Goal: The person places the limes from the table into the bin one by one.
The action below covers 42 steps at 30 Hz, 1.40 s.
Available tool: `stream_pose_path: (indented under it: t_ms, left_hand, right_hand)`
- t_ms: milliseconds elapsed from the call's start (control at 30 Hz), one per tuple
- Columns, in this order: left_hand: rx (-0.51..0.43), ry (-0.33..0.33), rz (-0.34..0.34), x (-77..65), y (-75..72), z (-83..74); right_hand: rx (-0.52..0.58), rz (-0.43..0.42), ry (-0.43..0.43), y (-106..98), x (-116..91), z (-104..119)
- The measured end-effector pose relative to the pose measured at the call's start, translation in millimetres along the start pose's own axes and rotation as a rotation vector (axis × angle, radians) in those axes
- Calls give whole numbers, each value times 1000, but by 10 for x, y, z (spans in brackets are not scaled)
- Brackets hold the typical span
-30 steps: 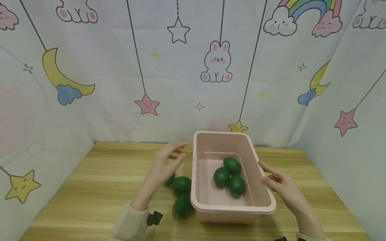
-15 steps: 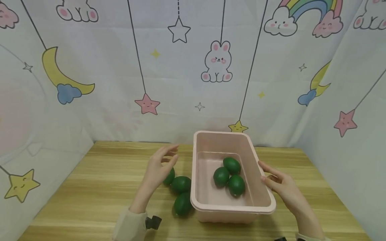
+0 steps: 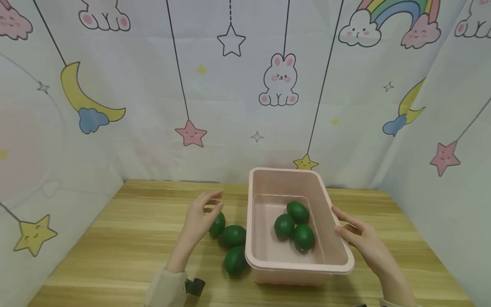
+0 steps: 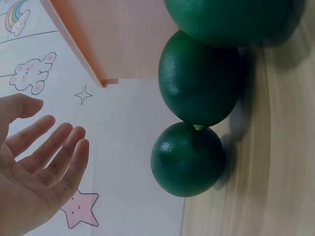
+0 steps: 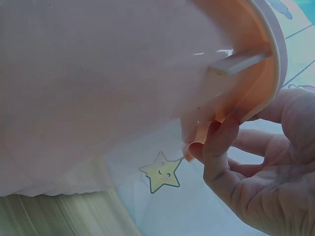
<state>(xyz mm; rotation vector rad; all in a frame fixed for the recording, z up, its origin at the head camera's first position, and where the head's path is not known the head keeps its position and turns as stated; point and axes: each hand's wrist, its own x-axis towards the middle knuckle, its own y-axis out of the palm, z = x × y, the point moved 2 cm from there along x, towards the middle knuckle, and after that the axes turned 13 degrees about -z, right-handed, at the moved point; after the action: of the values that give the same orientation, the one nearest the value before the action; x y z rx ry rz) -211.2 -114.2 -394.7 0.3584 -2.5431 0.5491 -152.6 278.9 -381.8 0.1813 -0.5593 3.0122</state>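
L hand (image 3: 200, 217) farther from bin (image 3: 290, 277), R hand (image 3: 358, 234) still gripping it

- Pale pink, rectangular, open-topped plastic tub (image 3: 299, 278) with rounded corners and a lipped rim, its right rim pinched by the right hand (image 3: 366, 241).
- Three smooth, dark green, egg-shaped fruits (image 3: 284, 227) clustered together on the tub's floor, nearer its right wall.
- Three similar loose green fruits (image 3: 232, 236) in a slanting row just left of the tub, the farthest showing a pale stem end near the left hand (image 3: 200, 217).
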Motion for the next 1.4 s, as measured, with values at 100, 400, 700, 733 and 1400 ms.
stream_pose_path:
  t_ms: [100,400,700,733,1400]
  left_hand:
    - [8,-35,18,-18,4,59]
    - [94,-128,63,1,8,243]
    - [205,-171,111,12,30,418]
    - [215,-176,119,9,31,429]
    - [238,-252,231,-40,77,602]
  right_hand:
    - [-4,5,6,0,-6,-9]
    - [-2,4,-9,-3,-4,-16]
    - [-5,15,-3,-13,2,-3]
    - [-6,15,-6,-15,3,-5]
    - [-1,12,-15,-7,2,-4]
